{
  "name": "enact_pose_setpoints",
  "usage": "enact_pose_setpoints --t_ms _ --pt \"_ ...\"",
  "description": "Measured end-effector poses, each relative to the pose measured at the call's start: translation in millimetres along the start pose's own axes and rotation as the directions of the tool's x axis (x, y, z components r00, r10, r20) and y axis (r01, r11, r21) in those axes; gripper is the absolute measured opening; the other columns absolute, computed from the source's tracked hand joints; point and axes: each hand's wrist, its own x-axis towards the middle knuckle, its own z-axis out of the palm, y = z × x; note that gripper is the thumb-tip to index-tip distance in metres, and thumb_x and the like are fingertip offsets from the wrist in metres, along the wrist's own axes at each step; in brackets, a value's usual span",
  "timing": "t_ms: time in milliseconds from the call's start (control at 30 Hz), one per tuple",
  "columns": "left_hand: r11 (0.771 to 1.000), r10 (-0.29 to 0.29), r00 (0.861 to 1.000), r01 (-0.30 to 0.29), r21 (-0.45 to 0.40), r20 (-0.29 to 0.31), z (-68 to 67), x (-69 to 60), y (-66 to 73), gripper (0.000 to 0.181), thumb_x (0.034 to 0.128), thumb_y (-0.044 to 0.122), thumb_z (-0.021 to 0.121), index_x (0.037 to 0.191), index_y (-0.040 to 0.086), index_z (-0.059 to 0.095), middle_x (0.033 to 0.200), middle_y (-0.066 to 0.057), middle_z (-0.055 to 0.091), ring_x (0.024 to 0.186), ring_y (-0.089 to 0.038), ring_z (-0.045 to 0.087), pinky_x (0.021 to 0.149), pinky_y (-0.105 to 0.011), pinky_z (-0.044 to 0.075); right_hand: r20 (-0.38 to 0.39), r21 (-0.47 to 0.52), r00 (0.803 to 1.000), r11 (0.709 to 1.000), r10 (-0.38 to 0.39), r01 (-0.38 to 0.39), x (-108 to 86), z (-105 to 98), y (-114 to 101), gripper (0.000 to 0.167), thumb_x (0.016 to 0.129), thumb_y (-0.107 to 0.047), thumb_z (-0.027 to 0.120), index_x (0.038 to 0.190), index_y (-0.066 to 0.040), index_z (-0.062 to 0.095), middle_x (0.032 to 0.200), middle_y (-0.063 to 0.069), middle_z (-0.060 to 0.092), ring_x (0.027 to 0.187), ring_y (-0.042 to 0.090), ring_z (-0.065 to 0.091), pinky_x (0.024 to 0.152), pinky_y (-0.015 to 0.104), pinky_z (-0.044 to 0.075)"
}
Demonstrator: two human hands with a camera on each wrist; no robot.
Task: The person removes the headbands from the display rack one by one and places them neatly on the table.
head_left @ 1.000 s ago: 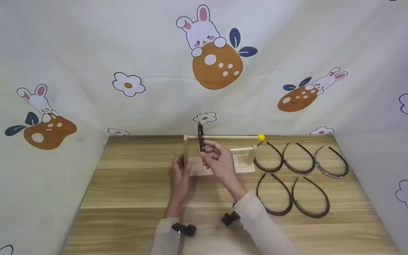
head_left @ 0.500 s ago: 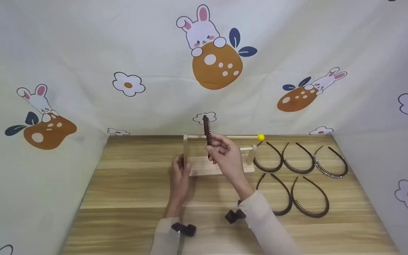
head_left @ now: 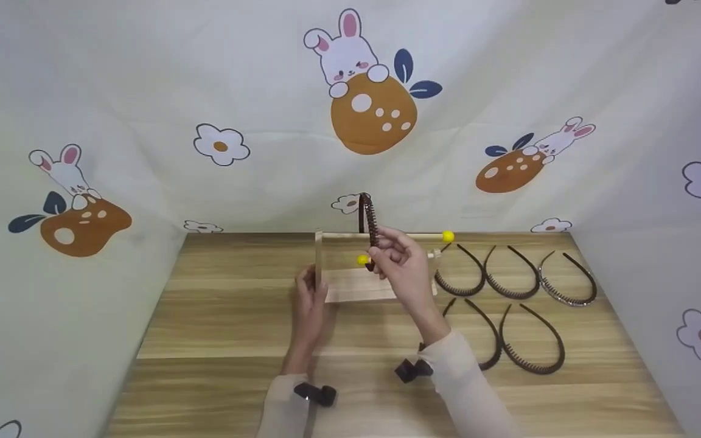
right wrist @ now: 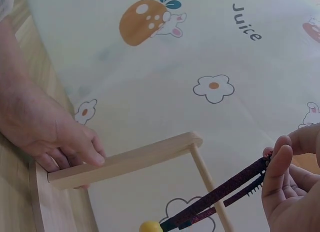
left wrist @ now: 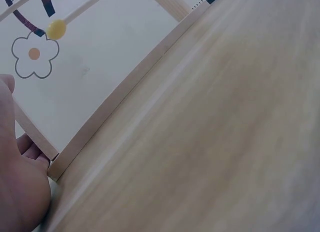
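Observation:
My left hand (head_left: 311,304) grips the left upright of a light wooden stand (head_left: 359,287) near its base; the right wrist view shows the fingers around that post (right wrist: 125,161). My right hand (head_left: 408,267) pinches a dark, toothed headband (head_left: 372,222) near one end. The headband is held up at the stand's upper rod (head_left: 408,236), one limb in front and the other seeming to pass behind. Whether it touches the rod, I cannot tell. Just left of the right fingers, a yellow ball (head_left: 363,260) caps the lower rod, mostly hidden by that hand.
Several dark headbands lie in two rows on the wooden table to the right, among them a glittery headband (head_left: 569,298) and a plain headband (head_left: 533,365). Another yellow ball (head_left: 448,236) tips the upper rod. A printed cloth (head_left: 265,182) encloses the back and sides.
My right hand has moved right, taking the headband along and turning it so both limbs show. The lower rod's yellow ball has come into view. My left hand has stayed put.

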Motion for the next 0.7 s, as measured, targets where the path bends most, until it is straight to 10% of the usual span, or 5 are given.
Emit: enact_pose_setpoints --t_ms 700 --pt "0.999 0.029 0.999 -0.029 0.034 -0.012 -1.0 1.1 0.1 0.045 0.1136 -0.002 0.054 0.156 -0.008 0.04 0.159 -0.032 0.05 0.152 -0.047 0.048 0.132 -0.057 0.038 -0.14 0.033 0.99 0.999 -0.015 0.02 7.3 -46 -4 0.038 0.098 0.009 0.072 0.135 0.012 0.067 0.096 0.007 0.076 0.064 0.008 0.062 0.053 0.017 0.053"
